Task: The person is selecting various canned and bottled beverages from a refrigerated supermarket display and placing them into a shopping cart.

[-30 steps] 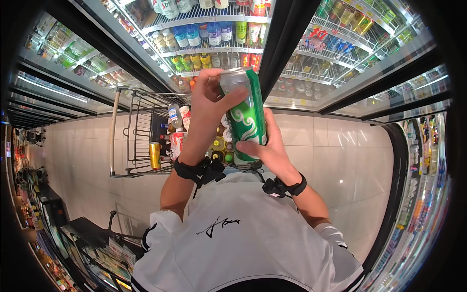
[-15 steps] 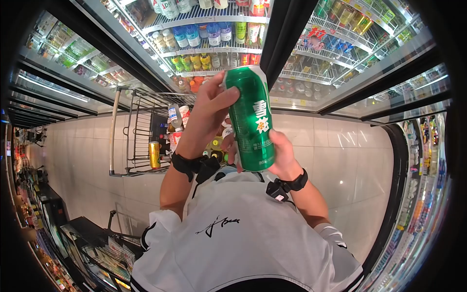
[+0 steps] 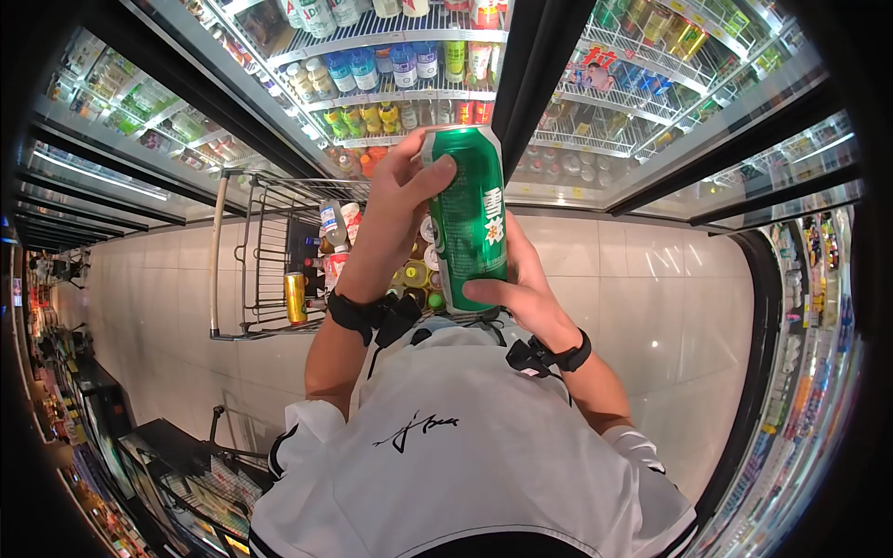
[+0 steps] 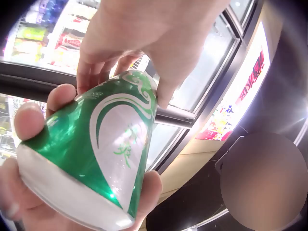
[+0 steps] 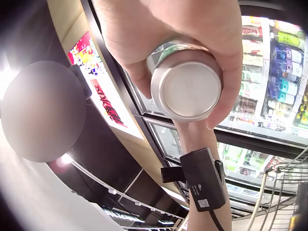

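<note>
A tall green and white beer can (image 3: 473,219) is held tilted in front of the chest, its white lettering facing the head camera. My left hand (image 3: 395,191) grips the upper end, thumb across the front near the rim. Around the lower end is my right hand (image 3: 528,284), with its thumb over the front. The left wrist view shows the can's (image 4: 120,137) white swirl panel, and the right hand's (image 4: 29,125) fingers wrap its base. The can's silver bottom (image 5: 190,90) faces the right wrist camera.
A wire shopping cart (image 3: 249,251) stands at the left, holding several bottles and a gold can (image 3: 296,298). Ahead are glass-door drink coolers with stocked shelves (image 3: 391,95). Another cart (image 3: 200,474) is at lower left, and more shelves (image 3: 805,325) line the right.
The can has been turned between both hands, from its swirl side to its lettered side. Over the last half second it turned slightly back, and the right thumb came across its lower front.
</note>
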Demonstrator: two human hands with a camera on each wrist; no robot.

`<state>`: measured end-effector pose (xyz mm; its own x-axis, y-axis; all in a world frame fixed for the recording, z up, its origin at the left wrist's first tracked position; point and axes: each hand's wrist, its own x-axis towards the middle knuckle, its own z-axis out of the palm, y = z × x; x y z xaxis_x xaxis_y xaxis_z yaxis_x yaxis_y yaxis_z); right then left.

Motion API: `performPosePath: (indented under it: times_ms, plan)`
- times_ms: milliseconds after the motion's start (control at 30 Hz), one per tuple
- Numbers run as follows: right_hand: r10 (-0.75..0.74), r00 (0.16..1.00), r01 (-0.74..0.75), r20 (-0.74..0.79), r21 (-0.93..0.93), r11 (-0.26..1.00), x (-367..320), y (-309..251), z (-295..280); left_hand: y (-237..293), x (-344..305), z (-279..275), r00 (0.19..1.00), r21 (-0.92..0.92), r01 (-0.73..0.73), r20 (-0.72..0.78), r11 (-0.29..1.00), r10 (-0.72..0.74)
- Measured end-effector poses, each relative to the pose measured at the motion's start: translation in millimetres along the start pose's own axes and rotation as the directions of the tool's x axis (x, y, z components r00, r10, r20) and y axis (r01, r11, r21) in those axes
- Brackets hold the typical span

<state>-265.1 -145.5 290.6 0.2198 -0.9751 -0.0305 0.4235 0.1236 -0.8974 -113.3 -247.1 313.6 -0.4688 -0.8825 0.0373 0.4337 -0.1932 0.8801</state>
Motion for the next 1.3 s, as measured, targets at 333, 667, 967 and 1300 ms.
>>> performPosePath:
  times_ms: [333,667,967,1300]
  plan:
    - [-0.055,0.997,0.054,-0.045,-0.032,0.998,-1.7,-1.4,4.5,-6.5,3.7,-7.1,0.991,-0.178,0.071,0.127,0.981,-0.049]
    - [-0.036,0.996,0.040,-0.082,0.044,0.998,-2.9,-8.1,4.5,-3.4,1.9,-0.4,0.995,-0.207,0.092,0.057,0.974,-0.082]
    - [0.099,0.972,-0.176,0.213,0.377,0.909,-3.4,-7.0,-8.5,-15.2,9.7,-5.5,0.971,-0.252,0.155,0.218,0.955,-0.099]
    - [-0.186,0.971,0.166,-0.149,-0.136,0.977,0.4,1.0,-1.3,-0.4,1.6,6.2,0.998,0.013,0.015,0.069,1.000,-0.015]
